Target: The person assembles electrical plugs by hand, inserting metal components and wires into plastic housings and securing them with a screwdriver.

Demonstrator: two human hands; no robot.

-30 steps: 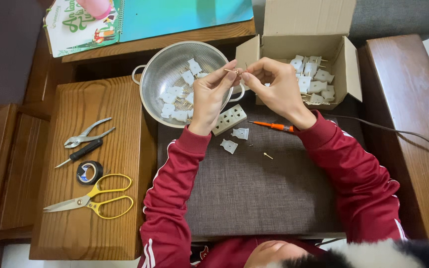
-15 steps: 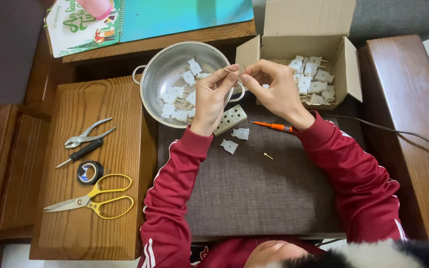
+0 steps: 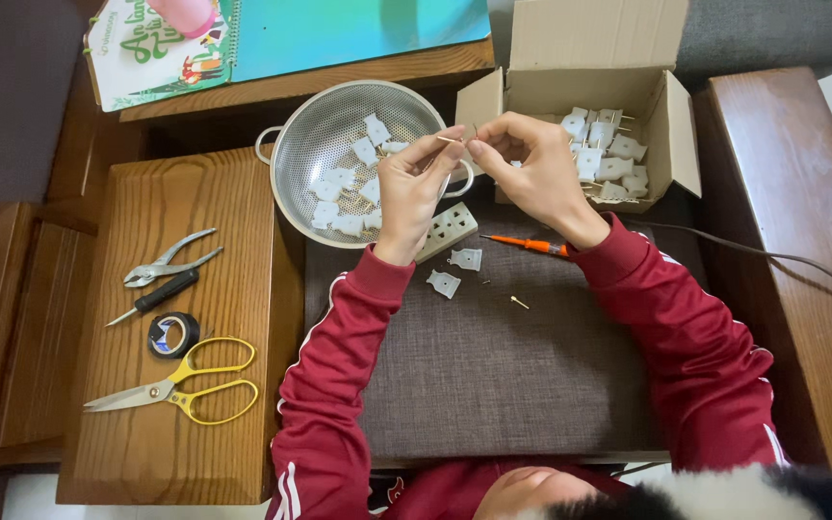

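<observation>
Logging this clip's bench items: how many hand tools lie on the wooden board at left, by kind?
Pliers: 1
Screwdriver: 1
Tape roll: 1
Scissors: 1
Total: 4

Both hands are pinching a tiny brass pin [image 3: 452,141], thin and lying roughly level, held up over the colander's right rim. It meets a small pale part [image 3: 471,133] at the fingertips, too small to make out properly. Looks metal, gold-ish, about like a nail or prong.
</observation>
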